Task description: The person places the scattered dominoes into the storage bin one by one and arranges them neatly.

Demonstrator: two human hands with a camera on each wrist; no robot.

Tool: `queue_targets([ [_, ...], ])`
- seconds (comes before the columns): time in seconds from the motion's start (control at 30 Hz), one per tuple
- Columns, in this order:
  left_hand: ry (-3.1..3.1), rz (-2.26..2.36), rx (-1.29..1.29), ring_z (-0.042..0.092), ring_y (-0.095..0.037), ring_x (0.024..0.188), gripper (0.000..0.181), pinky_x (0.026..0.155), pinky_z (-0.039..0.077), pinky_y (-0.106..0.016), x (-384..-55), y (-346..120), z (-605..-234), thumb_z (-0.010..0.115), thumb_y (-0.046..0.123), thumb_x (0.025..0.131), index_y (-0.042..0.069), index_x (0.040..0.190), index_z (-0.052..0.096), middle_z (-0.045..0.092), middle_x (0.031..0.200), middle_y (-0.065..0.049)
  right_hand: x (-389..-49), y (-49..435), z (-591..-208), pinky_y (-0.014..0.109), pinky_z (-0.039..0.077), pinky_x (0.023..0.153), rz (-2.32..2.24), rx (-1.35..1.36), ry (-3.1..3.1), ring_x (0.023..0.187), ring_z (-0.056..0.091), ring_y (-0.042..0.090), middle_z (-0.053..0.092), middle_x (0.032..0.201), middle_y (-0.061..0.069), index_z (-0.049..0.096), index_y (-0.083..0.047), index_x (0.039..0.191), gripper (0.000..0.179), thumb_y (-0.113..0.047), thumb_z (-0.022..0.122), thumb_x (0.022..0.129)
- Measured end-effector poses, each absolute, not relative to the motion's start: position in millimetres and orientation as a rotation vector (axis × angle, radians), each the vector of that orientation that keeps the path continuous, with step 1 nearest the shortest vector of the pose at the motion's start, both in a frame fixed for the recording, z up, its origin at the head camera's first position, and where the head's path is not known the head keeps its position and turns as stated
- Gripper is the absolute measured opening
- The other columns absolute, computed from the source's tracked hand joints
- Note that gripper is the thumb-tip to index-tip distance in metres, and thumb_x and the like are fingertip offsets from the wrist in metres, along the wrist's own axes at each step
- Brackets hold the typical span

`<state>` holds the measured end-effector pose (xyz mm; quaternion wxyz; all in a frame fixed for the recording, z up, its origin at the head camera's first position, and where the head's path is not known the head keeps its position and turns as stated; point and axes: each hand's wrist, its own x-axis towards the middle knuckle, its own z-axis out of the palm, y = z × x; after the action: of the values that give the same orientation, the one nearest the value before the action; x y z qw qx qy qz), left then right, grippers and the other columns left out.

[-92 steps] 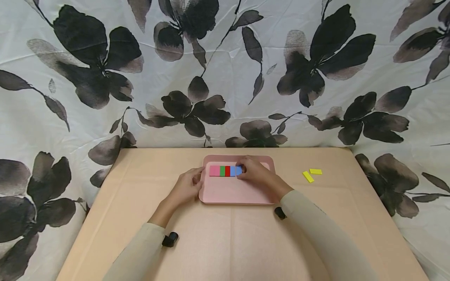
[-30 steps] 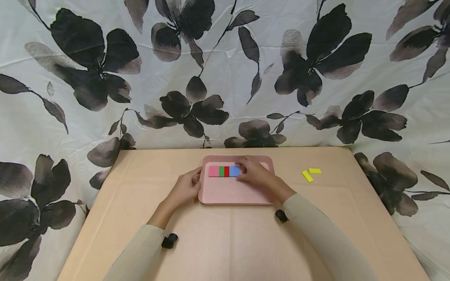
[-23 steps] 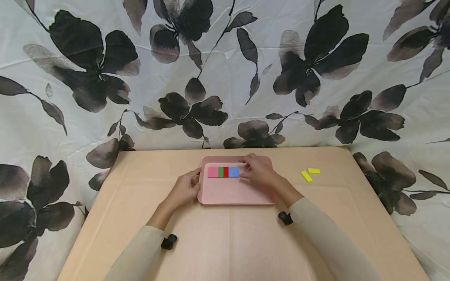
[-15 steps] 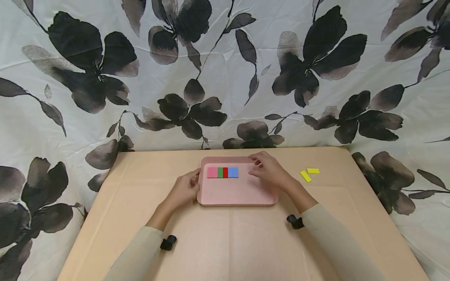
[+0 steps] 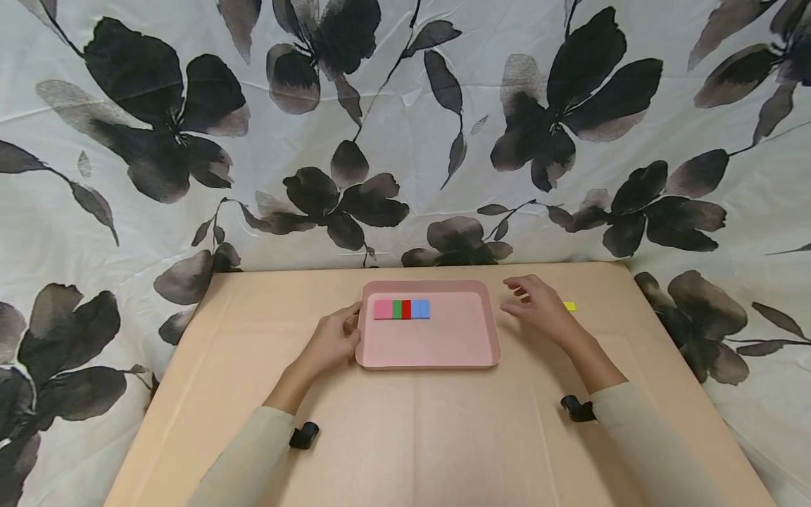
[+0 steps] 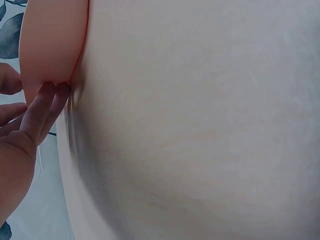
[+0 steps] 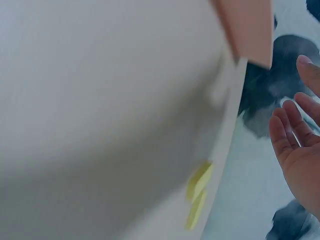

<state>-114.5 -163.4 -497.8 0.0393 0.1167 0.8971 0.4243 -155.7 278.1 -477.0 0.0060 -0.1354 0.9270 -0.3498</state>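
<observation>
A pink tray (image 5: 431, 345) lies on the table, with a row of flat coloured pieces near its far left corner. From the left come a pink piece (image 5: 383, 310), a green piece (image 5: 397, 310), a red piece (image 5: 406, 310) and blue pieces (image 5: 420, 310), side by side. My left hand (image 5: 332, 340) holds the tray's left edge; in the left wrist view its fingertips touch the outer wall. To the right of the tray my right hand (image 5: 538, 306) hovers, fingers loosely bent, holding nothing. It covers part of the yellow pieces; both yellow strips (image 7: 199, 181) show in the right wrist view.
The light wooden-coloured table (image 5: 412, 436) stretches around the tray. Behind it hangs a white cloth (image 5: 437, 141) printed with dark flowers. A small black device (image 5: 304, 435) is on the left wrist, and another black device (image 5: 578, 408) on the right.
My right hand has let go of the blue piece at the row's right end and moved right, out past the tray's edge. The left hand stays at the tray.
</observation>
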Motion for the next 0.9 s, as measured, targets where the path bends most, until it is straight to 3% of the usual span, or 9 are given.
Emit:
queue_targets([
  [0.33, 2.755, 1.302, 0.357, 0.066, -0.019, 0.084, 0.063, 0.063, 0.053, -0.025, -114, -164, -498, 0.061, 0.001, 0.087, -0.001, 0.149, 0.051, 0.07, 0.122, -0.02, -143, 327, -486, 0.06, 0.05, 0.1, -0.934, -0.302, 2.96, 0.116, 0.059, 0.045, 0.059, 0.126, 0.026, 0.06, 0.005, 0.136, 0.055, -0.017, 0.08, 0.09],
  [0.53, 2.748, 1.305, 0.35, 0.066, -0.019, 0.085, 0.063, 0.063, 0.053, -0.025, -114, -164, -498, 0.061, 0.002, 0.087, -0.001, 0.149, 0.052, 0.069, 0.128, -0.02, -137, 341, -493, 0.058, 0.052, 0.095, -0.866, -0.268, 2.93, 0.107, 0.061, 0.044, 0.058, 0.117, 0.028, 0.06, 0.01, 0.132, 0.054, -0.016, 0.08, 0.089],
  [0.9, 2.742, 1.298, 0.348, 0.065, -0.018, 0.082, 0.063, 0.06, 0.052, -0.025, -112, -164, -496, 0.062, 0.001, 0.087, -0.001, 0.15, 0.051, 0.071, 0.117, -0.019, -134, 348, -504, 0.054, 0.052, 0.092, -0.8, -0.165, 2.877, 0.105, 0.059, 0.04, 0.056, 0.122, 0.03, 0.056, 0.01, 0.137, 0.058, -0.018, 0.078, 0.091],
])
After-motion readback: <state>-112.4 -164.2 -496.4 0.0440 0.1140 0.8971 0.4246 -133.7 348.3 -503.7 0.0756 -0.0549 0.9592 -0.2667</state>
